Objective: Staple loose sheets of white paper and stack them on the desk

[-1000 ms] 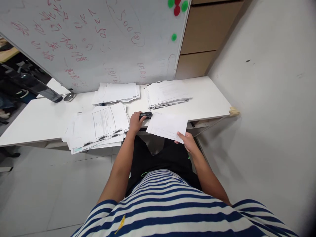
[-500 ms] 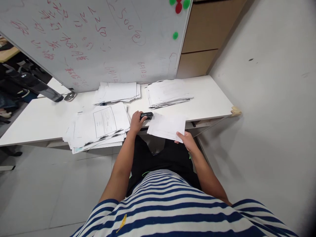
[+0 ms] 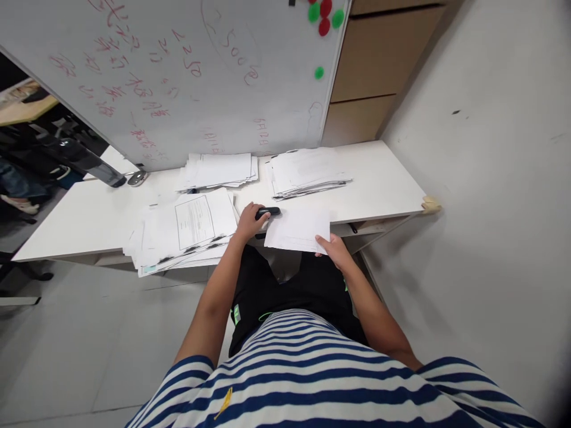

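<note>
My left hand (image 3: pixel 251 222) is closed around a black stapler (image 3: pixel 269 211) near the front edge of the white desk (image 3: pixel 366 178). Between the thumb and fingers of my right hand (image 3: pixel 333 249) is the lower right corner of some white paper sheets (image 3: pixel 297 229), which jut out over the desk edge. The upper left corner of these sheets meets the stapler's front end; whether it lies inside the jaws I cannot tell. Left of my left hand lies a broad stack of printed papers (image 3: pixel 195 223), partly overhanging the edge.
Two more paper stacks, a left one (image 3: pixel 223 169) and a right one (image 3: pixel 310 169), lie at the back below the whiteboard (image 3: pixel 267 107). A dark bottle (image 3: pixel 96 163) and a computer mouse (image 3: pixel 137 178) are at the far left. A wall (image 3: pixel 486 178) rises at the right.
The sheets have shifted slightly and lie straighter against the stapler. The stapler's top looks lower and flatter. The whole view has shifted a little as my head moved.
</note>
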